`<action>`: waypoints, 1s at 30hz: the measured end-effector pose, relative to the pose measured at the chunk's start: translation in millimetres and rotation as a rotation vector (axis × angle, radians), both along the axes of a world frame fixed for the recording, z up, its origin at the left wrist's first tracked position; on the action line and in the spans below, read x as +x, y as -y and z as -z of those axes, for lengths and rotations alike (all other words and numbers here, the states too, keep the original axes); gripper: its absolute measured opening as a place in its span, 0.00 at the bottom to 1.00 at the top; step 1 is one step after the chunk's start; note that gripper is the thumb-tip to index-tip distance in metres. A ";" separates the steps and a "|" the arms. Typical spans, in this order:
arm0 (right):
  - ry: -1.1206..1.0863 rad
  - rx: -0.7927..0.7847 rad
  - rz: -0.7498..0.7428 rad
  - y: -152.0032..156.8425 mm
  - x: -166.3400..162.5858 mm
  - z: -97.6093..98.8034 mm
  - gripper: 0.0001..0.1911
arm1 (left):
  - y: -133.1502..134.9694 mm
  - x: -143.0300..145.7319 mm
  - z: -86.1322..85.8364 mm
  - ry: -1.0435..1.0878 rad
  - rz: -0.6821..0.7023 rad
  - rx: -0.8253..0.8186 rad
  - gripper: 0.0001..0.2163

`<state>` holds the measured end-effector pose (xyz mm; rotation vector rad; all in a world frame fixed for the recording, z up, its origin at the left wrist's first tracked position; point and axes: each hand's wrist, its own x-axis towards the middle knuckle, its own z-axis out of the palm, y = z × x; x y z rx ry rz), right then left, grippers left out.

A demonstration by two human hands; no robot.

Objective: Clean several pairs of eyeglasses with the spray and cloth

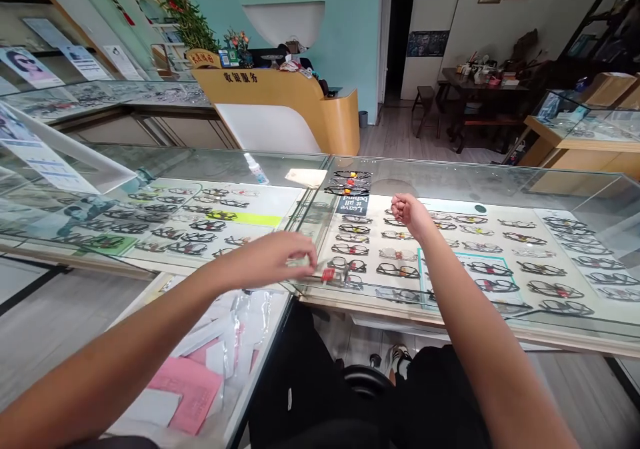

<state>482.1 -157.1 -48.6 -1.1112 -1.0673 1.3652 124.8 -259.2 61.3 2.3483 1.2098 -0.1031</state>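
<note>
My left hand [285,257] is over the near edge of the glass counter, its thumb and fingers curled together. At its fingertips is a pair of eyeglasses [344,273] with a red tag, partly blurred; the exact grip is hard to see. My right hand [411,217] hovers above the counter with its fingers curled in; anything inside them is hidden. To its left, a small group of dark-framed eyeglasses [349,184] with red and yellow tags lies on the glass top.
Rows of eyeglasses fill the glass display case [480,316]. A small spray bottle [257,169] and a pale cloth [306,177] lie on top. An open drawer [265,339] with plastic sleeves and pink papers [187,389] juts out at left. A wooden reception desk [280,89] stands beyond.
</note>
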 end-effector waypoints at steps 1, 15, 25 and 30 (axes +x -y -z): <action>0.043 0.009 0.011 0.7 -2.1 2.0 0.22 | 18.7 -10.9 -4.4 0.000 0.002 -0.096 0.12; 0.900 0.277 0.142 15.0 -16.6 23.3 0.11 | 60.2 -217.0 103.3 -0.351 -0.402 -0.279 0.11; 1.410 0.112 0.244 13.8 -25.1 44.2 0.40 | -45.8 -271.7 167.1 -0.414 -0.643 0.215 0.12; 1.440 0.101 0.227 15.0 -27.7 42.6 0.43 | -95.3 -270.6 179.7 -0.407 -0.653 0.357 0.18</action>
